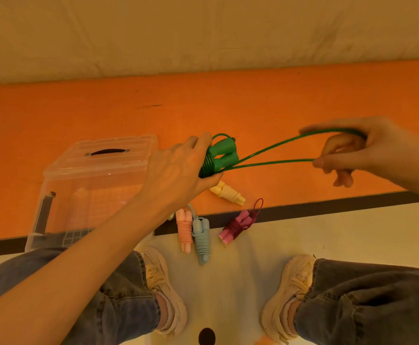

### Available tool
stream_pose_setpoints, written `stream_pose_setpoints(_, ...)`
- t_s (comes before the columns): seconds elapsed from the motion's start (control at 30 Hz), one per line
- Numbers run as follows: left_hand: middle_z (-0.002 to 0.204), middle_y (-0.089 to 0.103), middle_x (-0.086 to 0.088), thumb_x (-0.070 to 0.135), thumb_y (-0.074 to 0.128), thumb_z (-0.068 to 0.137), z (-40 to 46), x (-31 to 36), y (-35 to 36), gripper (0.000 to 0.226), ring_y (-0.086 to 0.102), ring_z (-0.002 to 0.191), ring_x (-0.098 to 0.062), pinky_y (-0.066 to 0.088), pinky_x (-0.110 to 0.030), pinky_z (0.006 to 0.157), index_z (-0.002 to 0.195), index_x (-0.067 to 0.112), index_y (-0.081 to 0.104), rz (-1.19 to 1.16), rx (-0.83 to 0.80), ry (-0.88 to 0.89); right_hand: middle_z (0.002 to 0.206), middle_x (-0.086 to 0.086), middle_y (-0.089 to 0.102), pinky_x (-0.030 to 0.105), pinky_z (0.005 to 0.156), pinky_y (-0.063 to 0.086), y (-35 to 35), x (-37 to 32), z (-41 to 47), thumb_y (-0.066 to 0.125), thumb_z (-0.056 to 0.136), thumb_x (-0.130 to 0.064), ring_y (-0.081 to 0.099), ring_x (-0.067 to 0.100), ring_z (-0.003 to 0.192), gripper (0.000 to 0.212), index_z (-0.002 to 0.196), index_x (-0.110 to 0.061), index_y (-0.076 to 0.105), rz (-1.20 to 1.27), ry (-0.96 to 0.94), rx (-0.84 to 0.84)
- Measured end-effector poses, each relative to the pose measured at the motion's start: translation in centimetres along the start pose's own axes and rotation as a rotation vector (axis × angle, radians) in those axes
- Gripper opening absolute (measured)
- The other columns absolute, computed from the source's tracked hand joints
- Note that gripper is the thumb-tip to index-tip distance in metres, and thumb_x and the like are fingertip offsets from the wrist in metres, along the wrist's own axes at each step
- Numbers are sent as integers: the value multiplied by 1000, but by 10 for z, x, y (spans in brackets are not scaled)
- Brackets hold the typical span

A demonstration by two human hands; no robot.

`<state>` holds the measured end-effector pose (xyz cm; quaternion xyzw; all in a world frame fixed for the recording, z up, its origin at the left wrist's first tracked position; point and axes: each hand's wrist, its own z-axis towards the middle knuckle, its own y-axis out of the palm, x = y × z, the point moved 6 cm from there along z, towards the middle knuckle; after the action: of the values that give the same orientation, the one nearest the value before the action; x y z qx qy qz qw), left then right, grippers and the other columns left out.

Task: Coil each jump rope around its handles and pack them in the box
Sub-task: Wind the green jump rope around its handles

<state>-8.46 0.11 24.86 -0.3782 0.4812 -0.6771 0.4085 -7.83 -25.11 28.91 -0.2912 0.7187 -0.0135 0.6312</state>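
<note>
We see everything under a warm, yellowish, fairly dim light that tints the whole picture orange. Shadows are soft and faint. The right hand (367, 150) is smeared by motion blur. The wide lens bends straight lines toward the edges. Faint glare sits on the clear box (91, 170). Fine detail is soft throughout.

Box (96, 170) lid shut, left arm (98, 245) crossing its near-right corner; four coiled ropes (198, 232) clustered right of it, orange mat (228, 108) beyond it bare.
</note>
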Motion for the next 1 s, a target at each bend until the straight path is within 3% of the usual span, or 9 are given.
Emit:
stream_pose_setpoints(0.13,78,62,5,61,55,77,0,5,2,47,59,63,-21,9,-19,45,100,20,53,33,-39,71,64,5,62,32,54,58,-7,-15,5,71,71,-17,51,14,43,38,109,-16,67,183,-180,220)
stream_pose_setpoints(0.27,69,61,7,64,39,72,-4,11,1,51,54,58,-22,7,-16,44,94,21,55,-15,-47,159,65,-2,57,26,52,54,-9,-15,13,68,73,-29,50,12,48,38,109,-16,67,306,-198,303)
stream_pose_setpoints(0.4,72,62,8,63,39,72,-3,12,3,51,33,56,-14,23,-18,41,95,21,55,-36,0,195,106,3,61,22,53,48,-6,-22,17,65,80,-29,57,14,66,22,99,-17,66,274,-284,349)
stream_pose_setpoints(0.5,82,63,9,68,35,72,0,8,10,56,35,57,-12,51,-40,61,103,24,51,-102,-110,163,117,7,60,21,54,47,3,-22,23,54,88,-19,62,11,67,11,96,-15,60,463,-275,249)
stream_pose_setpoints(0.63,89,62,11,74,26,68,-3,15,10,66,54,66,-12,50,-43,70,108,26,50,-129,-240,180,122,7,63,21,59,45,10,-27,31,50,90,-18,61,11,68,11,99,-16,57,491,-294,186)
stream_pose_setpoints(0.7,88,62,12,77,24,67,-5,18,9,69,50,64,-9,49,-45,75,107,28,50,-131,-265,192,126,7,61,21,59,43,13,-30,34,50,93,-16,59,10,67,13,101,-16,59,485,-305,177)
stream_pose_setpoints(0.83,87,62,14,81,22,67,-6,22,8,70,55,67,-9,48,-47,79,107,31,49,-166,-306,204,108,5,67,19,59,41,15,-29,43,54,93,-13,55,7,64,11,101,-14,61,562,-278,238)
stream_pose_setpoints(0.9,84,61,14,81,25,67,-6,24,6,67,57,68,-8,48,-45,77,106,32,49,-199,-320,210,90,-2,66,19,59,39,9,-22,48,69,82,-20,53,5,65,19,100,-15,64,586,-235,368)
stream_pose_setpoints(1.0,79,58,15,78,36,70,-5,26,4,57,54,66,-7,49,-39,68,104,34,47,-263,-335,244,78,-7,68,20,62,43,1,-10,52,69,83,-12,58,6,71,19,102,-13,69,559,-144,540)
